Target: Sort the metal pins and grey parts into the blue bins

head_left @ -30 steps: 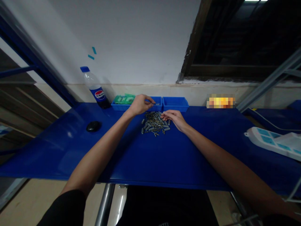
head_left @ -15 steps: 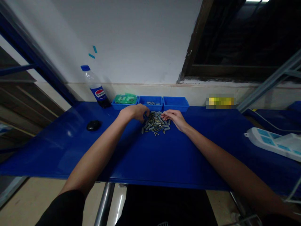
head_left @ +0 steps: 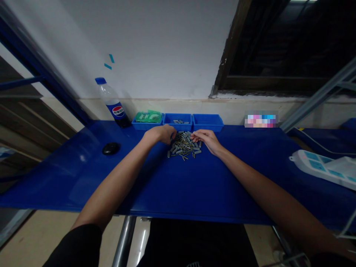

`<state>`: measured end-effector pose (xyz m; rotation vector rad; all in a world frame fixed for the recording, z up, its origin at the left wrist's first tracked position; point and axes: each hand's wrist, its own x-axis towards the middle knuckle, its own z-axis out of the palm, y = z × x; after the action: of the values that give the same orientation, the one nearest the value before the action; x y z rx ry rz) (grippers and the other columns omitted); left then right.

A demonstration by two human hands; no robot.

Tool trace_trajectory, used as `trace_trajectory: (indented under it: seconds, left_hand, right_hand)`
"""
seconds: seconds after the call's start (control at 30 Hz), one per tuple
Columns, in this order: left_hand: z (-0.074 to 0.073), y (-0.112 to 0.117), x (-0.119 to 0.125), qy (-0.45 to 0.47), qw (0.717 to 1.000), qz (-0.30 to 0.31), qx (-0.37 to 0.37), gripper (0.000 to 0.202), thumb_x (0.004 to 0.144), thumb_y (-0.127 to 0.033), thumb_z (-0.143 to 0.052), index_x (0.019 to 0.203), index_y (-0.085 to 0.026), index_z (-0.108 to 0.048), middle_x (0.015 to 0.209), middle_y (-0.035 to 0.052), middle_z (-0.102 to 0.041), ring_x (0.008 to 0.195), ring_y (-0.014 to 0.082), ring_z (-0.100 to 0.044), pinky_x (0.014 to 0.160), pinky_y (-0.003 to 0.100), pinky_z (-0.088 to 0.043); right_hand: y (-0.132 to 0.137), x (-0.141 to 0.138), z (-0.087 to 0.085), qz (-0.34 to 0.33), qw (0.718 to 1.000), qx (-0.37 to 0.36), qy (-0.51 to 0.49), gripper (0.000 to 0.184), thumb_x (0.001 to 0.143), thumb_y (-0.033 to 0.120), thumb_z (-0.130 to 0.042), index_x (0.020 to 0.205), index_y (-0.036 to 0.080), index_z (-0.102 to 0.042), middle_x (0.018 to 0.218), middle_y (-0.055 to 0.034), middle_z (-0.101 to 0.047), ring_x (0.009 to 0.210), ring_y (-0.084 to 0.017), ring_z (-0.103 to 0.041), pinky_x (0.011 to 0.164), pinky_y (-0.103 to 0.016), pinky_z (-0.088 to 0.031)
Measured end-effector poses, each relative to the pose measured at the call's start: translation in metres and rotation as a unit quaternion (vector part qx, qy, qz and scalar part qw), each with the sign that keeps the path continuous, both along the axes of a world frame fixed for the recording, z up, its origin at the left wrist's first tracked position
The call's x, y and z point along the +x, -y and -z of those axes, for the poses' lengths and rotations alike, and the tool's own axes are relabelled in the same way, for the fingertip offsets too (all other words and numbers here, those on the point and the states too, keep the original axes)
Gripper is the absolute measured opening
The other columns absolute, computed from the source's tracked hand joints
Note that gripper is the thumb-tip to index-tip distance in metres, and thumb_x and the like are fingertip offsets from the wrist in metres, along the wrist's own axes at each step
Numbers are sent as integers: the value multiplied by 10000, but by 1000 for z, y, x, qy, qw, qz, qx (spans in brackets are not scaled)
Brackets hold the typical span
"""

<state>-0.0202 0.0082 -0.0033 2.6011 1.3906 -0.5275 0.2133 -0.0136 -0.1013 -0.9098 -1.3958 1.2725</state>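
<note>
A loose pile of thin metal screws or pins and grey cylindrical pieces [head_left: 183, 146] lies on the blue table [head_left: 172, 189]. At its upper left edge, my left hand [head_left: 166, 134] bends down with the fingers curled together. Whatever those fingers hold is hidden behind the hand. My right hand [head_left: 206, 139] rests by the pile's right side, thumb and fingers pinched together over the pieces. Anything between its fingertips is too small to make out. Just behind the pile, the middle blue bin [head_left: 178, 126] contains several small grey pieces.
Left of the middle bin, a blue bin [head_left: 147, 126] holds a green packet [head_left: 148, 117]; another blue bin [head_left: 208, 122] adjoins on the right. A Pepsi bottle [head_left: 118, 111] and black mouse [head_left: 110, 148] stand left. A white power strip [head_left: 314, 165] lies far right.
My left hand has turned slightly, its curled fingers drawing closer together at the pile's edge. My right hand stays nearly still, and the pile looks the same.
</note>
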Motion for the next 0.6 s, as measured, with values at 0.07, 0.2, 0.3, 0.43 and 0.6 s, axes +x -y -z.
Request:
trace_trajectory:
  seconds: [0.07, 0.2, 0.3, 0.43, 0.6]
  left_hand:
    - [2, -1, 0, 10, 1000, -4, 10, 409, 699, -54, -740, 1097, -150, -751, 946, 86, -766, 813, 197, -666, 706, 276, -487]
    - [4, -5, -1, 27, 999, -27, 4, 365, 670, -106, -797, 1033, -136, -772, 903, 83, -758, 770, 197, -659, 688, 277, -489]
    - [5, -6, -2, 24, 999, -38, -9, 397, 678, -177, -823, 1071, -140, -778, 924, 85, -763, 765, 207, -673, 700, 284, -508]
    - [6, -6, -2, 20, 999, -23, 11, 309, 710, -134, -771, 1018, -137, -790, 968, 108, -774, 825, 225, -690, 733, 294, -519]
    - [3, -6, -4, 30, 999, -12, 14, 331, 741, -154, -764, 1071, -140, -779, 991, 104, -779, 807, 215, -692, 703, 287, -514]
  right_hand:
    - [0, 0, 0, 0, 1000, 0, 0, 387, 754, 574, -851, 833, 196, -840, 849, -82, -812, 734, -187, -691, 711, -321, -504]
    - [-1, 0, 1, 0, 1000, 0, 1, 379, 755, 569, -852, 833, 198, -842, 853, -85, -815, 731, -189, -691, 707, -323, -503]
    - [-1, 0, 1, -1, 1000, 1, -3, 363, 759, 556, -854, 839, 201, -846, 853, -83, -817, 729, -188, -693, 710, -323, -502]
    - [0, 0, 0, -2, 1000, 2, -3, 356, 758, 553, -855, 827, 204, -844, 843, -80, -815, 724, -188, -692, 710, -325, -501]
    - [0, 0, -1, -1, 1000, 0, -1, 369, 749, 565, -856, 823, 203, -840, 838, -81, -812, 723, -190, -691, 709, -331, -504]
